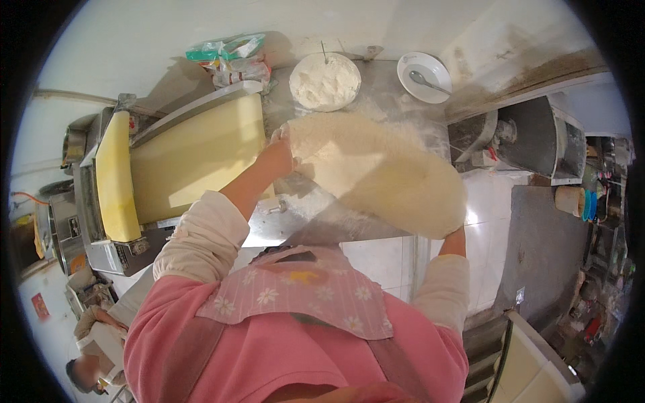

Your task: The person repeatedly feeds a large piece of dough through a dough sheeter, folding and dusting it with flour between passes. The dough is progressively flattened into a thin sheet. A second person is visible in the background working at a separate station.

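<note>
A broad, flat sheet of dough (373,171) lies slantwise over the floured metal worktop (297,216). My left hand (281,146) grips its left edge, beside a yellow sheet (201,156) on a machine's sloping bed. At the dough's lower right end, past the worktop's front edge, my right hand (455,242) is mostly hidden under the dough, so its grip cannot be told. Behind the dough stands a bowl of white flour (325,83) with a thin handle sticking up from it. To its right a white bowl (421,65) holds a metal spoon (428,82).
Plastic bags (234,63) lean by the wall at the back left. A yellow roll (118,176) sits at the machine's left end. Right of the worktop is a grey metal machine hopper (524,133). Another person (95,347) is at the far lower left.
</note>
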`<state>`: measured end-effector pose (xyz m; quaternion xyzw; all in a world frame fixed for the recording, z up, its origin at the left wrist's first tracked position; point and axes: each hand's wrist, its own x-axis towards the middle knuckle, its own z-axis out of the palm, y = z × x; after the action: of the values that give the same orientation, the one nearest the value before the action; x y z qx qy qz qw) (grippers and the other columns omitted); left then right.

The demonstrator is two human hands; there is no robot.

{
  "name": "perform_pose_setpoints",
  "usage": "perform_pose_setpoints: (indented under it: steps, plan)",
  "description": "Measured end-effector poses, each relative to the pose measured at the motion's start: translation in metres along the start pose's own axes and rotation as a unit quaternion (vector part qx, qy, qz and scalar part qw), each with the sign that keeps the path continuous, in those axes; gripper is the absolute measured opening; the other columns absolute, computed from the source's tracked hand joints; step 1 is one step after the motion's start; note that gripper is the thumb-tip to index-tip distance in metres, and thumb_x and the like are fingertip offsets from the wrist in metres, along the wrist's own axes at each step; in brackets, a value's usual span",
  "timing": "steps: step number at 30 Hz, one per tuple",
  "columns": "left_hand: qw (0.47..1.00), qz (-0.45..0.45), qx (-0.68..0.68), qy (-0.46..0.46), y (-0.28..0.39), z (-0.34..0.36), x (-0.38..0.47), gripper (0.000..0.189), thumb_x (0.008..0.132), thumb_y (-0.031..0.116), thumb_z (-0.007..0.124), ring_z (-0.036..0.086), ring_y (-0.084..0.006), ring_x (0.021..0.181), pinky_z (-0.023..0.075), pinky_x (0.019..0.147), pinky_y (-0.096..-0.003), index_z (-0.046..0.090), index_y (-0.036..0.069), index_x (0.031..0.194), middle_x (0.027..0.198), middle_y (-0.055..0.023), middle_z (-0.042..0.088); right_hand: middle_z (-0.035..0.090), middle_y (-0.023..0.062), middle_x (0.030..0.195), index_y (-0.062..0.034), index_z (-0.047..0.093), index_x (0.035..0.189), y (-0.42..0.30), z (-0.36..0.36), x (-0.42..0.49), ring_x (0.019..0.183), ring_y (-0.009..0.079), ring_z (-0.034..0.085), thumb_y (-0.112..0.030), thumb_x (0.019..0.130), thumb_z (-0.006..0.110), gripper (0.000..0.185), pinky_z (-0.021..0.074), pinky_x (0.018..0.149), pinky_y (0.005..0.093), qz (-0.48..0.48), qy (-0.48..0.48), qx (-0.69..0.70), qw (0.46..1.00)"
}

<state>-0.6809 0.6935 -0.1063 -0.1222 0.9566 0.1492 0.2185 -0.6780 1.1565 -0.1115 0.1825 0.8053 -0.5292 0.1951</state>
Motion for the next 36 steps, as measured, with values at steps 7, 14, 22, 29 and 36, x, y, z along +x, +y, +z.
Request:
perform_pose_setpoints:
  steps: [7, 14, 22, 29, 36]
  plan:
    - [0.942, 0.245, 0.228, 0.008, 0.044, 0.042, -0.032, 0.071, 0.081, 0.031, 0.064, 0.017, -0.0355, 0.139, 0.0246, 0.105, -0.0598, 0.032, 0.012, 0.142, 0.147, -0.0165, 0.027, 0.055, 0.0125, 0.125, -0.0044, 0.045, 0.131, 0.076, -0.014, 0.035, 0.111, 0.0251, 0.056, -0.028, 0.091, 0.051, 0.047, 0.0456, 0.095, 0.036, 0.087, 0.018, 0.158, 0.983]
    - [0.923, 0.298, 0.167, -0.176, 0.081, 0.089, -0.002, 0.057, 0.077, 0.02, 0.063, 0.038, -0.035, 0.125, 0.0359, 0.099, -0.051, 0.046, 0.012, 0.131, 0.135, -0.013, 0.043, 0.056, 0.0127, 0.123, -0.0041, 0.047, 0.13, 0.09, 0.047, 0.084, 0.109, 0.0255, 0.057, -0.027, 0.09, 0.054, 0.047, 0.0459, 0.094, 0.0361, 0.108, -0.044, 0.438, 0.891]
    - [0.886, 0.322, 0.033, -0.331, 0.053, 0.119, -0.05, 0.061, 0.075, 0.015, 0.064, 0.038, -0.0418, 0.124, 0.0367, 0.101, -0.047, 0.042, 0.008, 0.131, 0.134, -0.0211, 0.04, 0.062, 0.0172, 0.114, 0.0006, 0.056, 0.119, 0.03, -0.027, 0.145, 0.105, 0.0283, 0.06, -0.012, 0.081, 0.054, 0.04, 0.045, 0.091, 0.0369, -0.034, -0.005, -0.374, 0.927]
    - [0.94, 0.262, -0.137, -0.169, 0.05, 0.084, -0.068, 0.074, 0.081, 0.019, 0.063, 0.029, -0.0449, 0.13, 0.0263, 0.108, -0.0493, 0.024, 0.015, 0.144, 0.142, -0.0285, 0.027, 0.063, 0.018, 0.105, -0.0013, 0.062, 0.105, -0.023, 0.068, 0.129, 0.098, 0.0318, 0.059, -0.018, 0.081, 0.057, 0.03, 0.0433, 0.091, 0.0398, -0.144, 0.032, -0.152, 0.977]
    - [0.984, 0.151, -0.09, 0.03, 0.003, 0.03, -0.072, 0.063, 0.084, 0.026, 0.06, 0.028, -0.0388, 0.133, 0.0237, 0.111, -0.0463, 0.033, 0.015, 0.141, 0.143, -0.0176, 0.032, 0.061, 0.0174, 0.113, -0.0034, 0.056, 0.115, -0.062, 0.18, 0.19, 0.103, 0.0322, 0.058, -0.026, 0.083, 0.056, 0.039, 0.0416, 0.094, 0.0414, -0.18, -0.064, -0.379, 0.906]
